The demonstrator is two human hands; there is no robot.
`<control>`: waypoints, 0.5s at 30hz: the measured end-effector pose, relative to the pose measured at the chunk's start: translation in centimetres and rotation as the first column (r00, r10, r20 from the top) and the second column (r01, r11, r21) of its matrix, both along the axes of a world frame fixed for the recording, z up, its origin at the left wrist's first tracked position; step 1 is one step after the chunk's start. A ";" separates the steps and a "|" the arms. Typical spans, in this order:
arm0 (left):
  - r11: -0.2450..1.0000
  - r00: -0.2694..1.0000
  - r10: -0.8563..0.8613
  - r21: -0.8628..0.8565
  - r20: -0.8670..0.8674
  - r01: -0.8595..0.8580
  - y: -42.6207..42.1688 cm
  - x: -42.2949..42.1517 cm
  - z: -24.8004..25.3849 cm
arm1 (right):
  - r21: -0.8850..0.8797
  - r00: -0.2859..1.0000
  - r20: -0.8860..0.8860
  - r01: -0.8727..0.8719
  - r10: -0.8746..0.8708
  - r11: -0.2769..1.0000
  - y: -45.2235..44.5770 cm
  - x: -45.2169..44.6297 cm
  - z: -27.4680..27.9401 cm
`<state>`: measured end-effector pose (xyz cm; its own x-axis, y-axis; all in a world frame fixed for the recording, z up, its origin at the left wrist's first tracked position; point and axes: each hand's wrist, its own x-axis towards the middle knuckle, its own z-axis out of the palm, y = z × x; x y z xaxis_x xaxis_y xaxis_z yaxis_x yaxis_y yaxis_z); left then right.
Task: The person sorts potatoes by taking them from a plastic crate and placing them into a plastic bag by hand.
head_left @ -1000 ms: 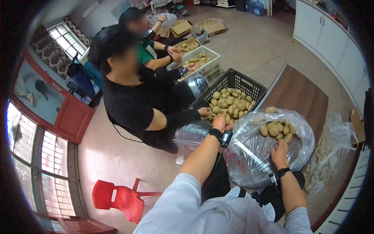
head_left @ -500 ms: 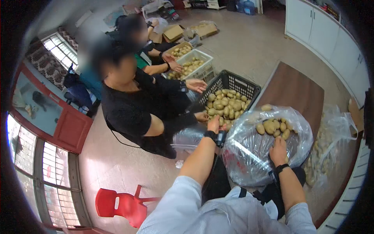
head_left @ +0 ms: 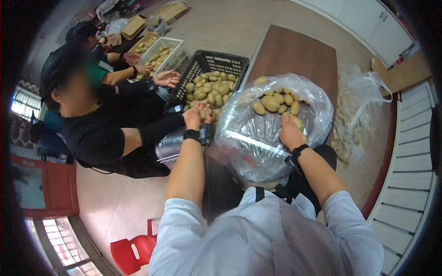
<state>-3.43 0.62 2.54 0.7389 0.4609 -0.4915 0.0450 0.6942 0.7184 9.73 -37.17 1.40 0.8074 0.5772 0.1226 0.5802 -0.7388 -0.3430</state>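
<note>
My left hand [head_left: 193,117] is at the near edge of a black plastic crate [head_left: 243,64] holding many potatoes [head_left: 211,91]. Its fingers curl round a potato, partly hidden by the hand. My right hand [head_left: 291,132] is inside the opening of a large clear plastic bag [head_left: 248,133], its fingers closed on a potato [head_left: 298,123] that shows beside them. Just beyond it, several loose potatoes [head_left: 272,103] lie in the bag. The bag's rim is spread wide and its near side rests against my lap.
A brown board-topped table [head_left: 294,50] stands beyond the bag. On the right is another clear bag of potatoes [head_left: 354,115]. A co-worker [head_left: 92,124] in black sits left, hands near the crate. Behind are a white crate [head_left: 177,43] and another person. A red chair [head_left: 133,253] stands lower left.
My view has turned, so the scene sits further left and higher. Both hands stay in nearly the same places, the left at the crate and the right in the bag.
</note>
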 end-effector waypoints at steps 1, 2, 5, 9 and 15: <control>0.999 0.992 -0.054 0.010 0.116 0.053 1.0 0.1 -1.8 | -0.010 1.000 -0.001 0.017 -0.017 1.000 0.0 -0.1 0.1; 0.999 0.996 -0.034 -0.025 0.083 0.036 1.9 0.2 -3.5 | -0.020 1.000 -0.011 0.010 -0.010 1.000 0.1 -0.1 0.1; 0.999 1.000 0.016 0.038 0.015 -0.016 0.5 0.3 -1.0 | 0.008 0.999 0.042 -0.018 0.017 1.000 -0.2 0.4 -0.7; 0.995 0.990 -0.071 -0.078 -0.120 0.062 2.3 0.2 -2.1 | -0.069 0.993 0.062 -0.099 0.103 0.993 0.3 -0.2 -0.1; 0.968 0.968 0.208 0.170 -0.138 -0.184 0.5 0.5 -1.5 | -0.121 0.964 0.152 -0.199 0.217 0.972 0.5 -0.8 -1.2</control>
